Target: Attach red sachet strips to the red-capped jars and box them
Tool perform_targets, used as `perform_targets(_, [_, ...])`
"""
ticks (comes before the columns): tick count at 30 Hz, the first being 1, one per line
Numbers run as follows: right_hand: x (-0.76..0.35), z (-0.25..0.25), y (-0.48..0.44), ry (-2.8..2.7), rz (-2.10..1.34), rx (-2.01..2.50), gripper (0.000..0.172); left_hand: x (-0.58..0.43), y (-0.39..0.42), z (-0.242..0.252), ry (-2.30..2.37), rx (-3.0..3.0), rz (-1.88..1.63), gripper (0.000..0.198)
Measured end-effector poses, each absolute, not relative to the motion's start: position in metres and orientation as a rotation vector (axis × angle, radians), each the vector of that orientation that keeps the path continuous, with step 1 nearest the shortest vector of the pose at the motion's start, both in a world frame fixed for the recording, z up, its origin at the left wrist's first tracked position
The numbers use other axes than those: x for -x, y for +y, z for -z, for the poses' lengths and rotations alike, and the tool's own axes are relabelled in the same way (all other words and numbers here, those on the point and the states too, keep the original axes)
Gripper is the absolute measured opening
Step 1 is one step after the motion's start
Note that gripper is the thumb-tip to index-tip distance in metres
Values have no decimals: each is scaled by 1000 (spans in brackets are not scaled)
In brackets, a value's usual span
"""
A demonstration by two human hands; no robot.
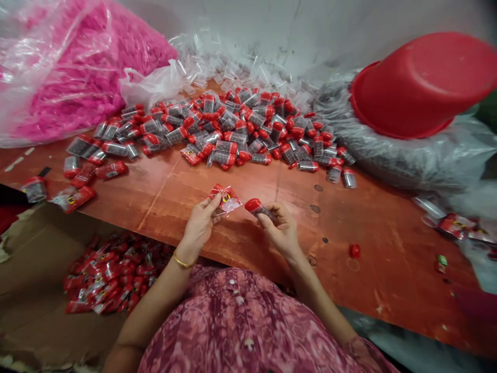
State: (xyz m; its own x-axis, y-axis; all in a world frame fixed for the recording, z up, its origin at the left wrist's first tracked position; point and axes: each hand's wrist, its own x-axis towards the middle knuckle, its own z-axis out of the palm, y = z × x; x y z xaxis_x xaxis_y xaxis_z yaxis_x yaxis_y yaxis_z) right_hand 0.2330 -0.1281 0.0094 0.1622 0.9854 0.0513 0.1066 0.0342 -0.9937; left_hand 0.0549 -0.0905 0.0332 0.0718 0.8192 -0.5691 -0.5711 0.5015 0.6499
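My left hand (201,224) pinches a small red printed packet with a clear plastic part (225,199) between thumb and fingers. My right hand (281,228) grips a small clear container with a red cap and dark contents (258,208), its cap pointing left. The two held items are a short gap apart above the orange-brown wooden table (373,248). Behind my hands lies a large heap of similar red-capped containers (229,129), some with red packets on them. A gold bangle (183,260) circles my left wrist.
A cardboard box (34,274) below the table's near edge holds many red packets. Pink items fill a plastic bag (81,77) at back left. Clear plastic pieces (233,67) lie behind the heap. An upturned red tub (421,85) rests on a grey plastic bag at right.
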Motion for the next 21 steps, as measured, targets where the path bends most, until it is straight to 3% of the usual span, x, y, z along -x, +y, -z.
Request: perform_targets(21, [-228, -37, -137, -1115, -1377, 1263, 23, -57, -96, -24, 1161, -538, -1059, 41])
